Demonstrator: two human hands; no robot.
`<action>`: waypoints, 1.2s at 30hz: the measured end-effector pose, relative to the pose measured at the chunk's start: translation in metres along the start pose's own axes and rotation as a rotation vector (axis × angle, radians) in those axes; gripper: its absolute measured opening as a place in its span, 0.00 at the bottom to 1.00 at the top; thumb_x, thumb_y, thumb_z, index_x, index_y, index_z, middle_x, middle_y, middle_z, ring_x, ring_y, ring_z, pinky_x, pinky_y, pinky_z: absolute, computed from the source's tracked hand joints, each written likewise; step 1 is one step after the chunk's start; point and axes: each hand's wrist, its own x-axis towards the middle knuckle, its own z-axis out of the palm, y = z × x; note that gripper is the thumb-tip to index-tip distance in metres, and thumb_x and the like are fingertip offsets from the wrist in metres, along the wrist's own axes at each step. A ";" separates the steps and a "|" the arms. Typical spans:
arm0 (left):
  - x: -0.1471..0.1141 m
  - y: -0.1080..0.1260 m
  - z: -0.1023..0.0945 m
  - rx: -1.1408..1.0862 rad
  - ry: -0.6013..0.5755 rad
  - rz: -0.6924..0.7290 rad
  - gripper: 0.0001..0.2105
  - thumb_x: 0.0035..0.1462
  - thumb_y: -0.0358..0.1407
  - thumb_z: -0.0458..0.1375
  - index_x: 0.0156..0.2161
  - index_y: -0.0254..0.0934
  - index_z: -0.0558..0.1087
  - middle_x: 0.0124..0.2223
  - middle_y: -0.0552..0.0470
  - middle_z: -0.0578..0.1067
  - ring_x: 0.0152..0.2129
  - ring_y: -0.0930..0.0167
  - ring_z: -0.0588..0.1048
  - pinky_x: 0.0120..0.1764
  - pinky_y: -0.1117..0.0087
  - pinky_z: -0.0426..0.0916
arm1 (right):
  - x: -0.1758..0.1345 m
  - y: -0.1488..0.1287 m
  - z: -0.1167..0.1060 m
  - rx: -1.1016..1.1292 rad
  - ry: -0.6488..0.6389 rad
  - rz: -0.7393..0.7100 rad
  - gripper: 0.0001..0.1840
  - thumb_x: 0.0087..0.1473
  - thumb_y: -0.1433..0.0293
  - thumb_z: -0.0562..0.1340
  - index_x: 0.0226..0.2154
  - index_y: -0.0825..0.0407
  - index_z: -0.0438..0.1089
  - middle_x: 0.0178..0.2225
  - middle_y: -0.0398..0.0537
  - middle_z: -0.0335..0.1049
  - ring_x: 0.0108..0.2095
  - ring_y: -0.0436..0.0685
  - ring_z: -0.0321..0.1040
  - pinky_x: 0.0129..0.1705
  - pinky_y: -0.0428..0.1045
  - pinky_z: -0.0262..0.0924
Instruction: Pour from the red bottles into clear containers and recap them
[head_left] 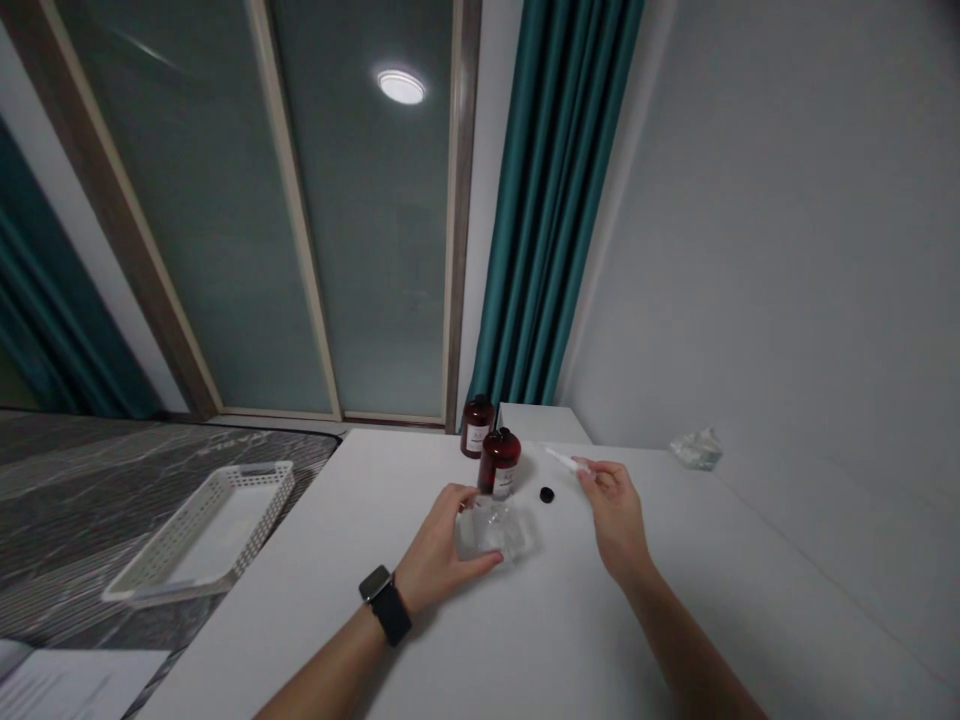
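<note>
My left hand point(448, 545), with a dark watch on its wrist, is wrapped round a clear, see-through container point(491, 528) low over the white table. My right hand point(613, 505) pinches a slim whitish stick-like piece point(562, 459) between thumb and fingers; its exact kind is too blurred to tell. Just beyond the container stands a brown bottle point(500, 460) with a white label, upright and with a narrow dark neck. Behind it is a second brown bottle point(477, 425), also labelled. A small black cap point(547, 495) lies on the table between my hands.
The white table point(315, 610) reaches to the wall at the right. A crumpled clear plastic piece point(696, 449) lies at its far right. To the left, a white perforated basket point(214, 525) sits on a dark patterned surface, with printed paper point(82, 685) nearer. A white box point(546, 422) stands behind the bottles.
</note>
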 end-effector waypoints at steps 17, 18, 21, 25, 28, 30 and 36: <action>0.000 0.006 0.000 0.038 -0.110 0.037 0.29 0.47 0.32 0.67 0.54 0.40 0.62 0.51 0.45 0.69 0.48 0.59 0.70 0.51 0.54 0.68 | 0.017 0.079 -0.031 -0.562 -0.218 -0.182 0.19 0.47 0.70 0.61 0.45 0.48 0.66 0.37 0.48 0.65 0.38 0.61 0.66 0.45 0.59 0.65; 0.000 0.005 0.000 0.041 -0.111 0.041 0.30 0.47 0.32 0.68 0.54 0.40 0.62 0.51 0.45 0.69 0.48 0.59 0.70 0.51 0.54 0.68 | 0.017 0.080 -0.031 -0.580 -0.238 -0.185 0.20 0.47 0.71 0.60 0.46 0.48 0.66 0.37 0.47 0.64 0.38 0.60 0.66 0.45 0.59 0.65; 0.000 0.003 0.000 0.051 -0.104 0.048 0.29 0.48 0.32 0.68 0.54 0.40 0.62 0.50 0.45 0.69 0.47 0.59 0.70 0.51 0.55 0.68 | 0.017 0.081 -0.033 -0.621 -0.293 -0.190 0.22 0.48 0.72 0.59 0.48 0.48 0.65 0.38 0.48 0.64 0.39 0.61 0.65 0.47 0.60 0.64; 0.001 0.004 0.000 0.066 -0.089 0.035 0.29 0.47 0.32 0.68 0.54 0.40 0.63 0.50 0.46 0.70 0.47 0.59 0.71 0.50 0.56 0.69 | 0.018 0.079 -0.043 -0.647 -0.386 -0.185 0.27 0.46 0.70 0.63 0.51 0.49 0.65 0.41 0.51 0.67 0.44 0.63 0.66 0.52 0.62 0.62; 0.000 0.006 -0.001 0.072 -0.095 0.019 0.29 0.47 0.31 0.67 0.54 0.40 0.63 0.50 0.46 0.69 0.47 0.59 0.70 0.51 0.54 0.68 | 0.018 0.075 -0.057 -0.654 -0.454 -0.173 0.31 0.47 0.69 0.63 0.55 0.48 0.64 0.45 0.52 0.69 0.49 0.64 0.67 0.55 0.63 0.60; 0.000 0.006 -0.002 0.074 -0.111 0.013 0.29 0.48 0.31 0.67 0.54 0.40 0.62 0.51 0.46 0.69 0.48 0.59 0.70 0.51 0.54 0.68 | 0.018 0.072 -0.065 -0.658 -0.487 -0.167 0.32 0.48 0.70 0.62 0.57 0.48 0.63 0.49 0.52 0.70 0.51 0.64 0.67 0.57 0.62 0.60; 0.001 0.005 -0.002 0.083 -0.130 0.034 0.29 0.48 0.30 0.66 0.55 0.41 0.61 0.51 0.46 0.69 0.48 0.59 0.70 0.51 0.54 0.68 | 0.020 0.070 -0.068 -0.698 -0.524 -0.186 0.28 0.51 0.71 0.60 0.56 0.48 0.67 0.51 0.52 0.73 0.52 0.64 0.68 0.58 0.63 0.59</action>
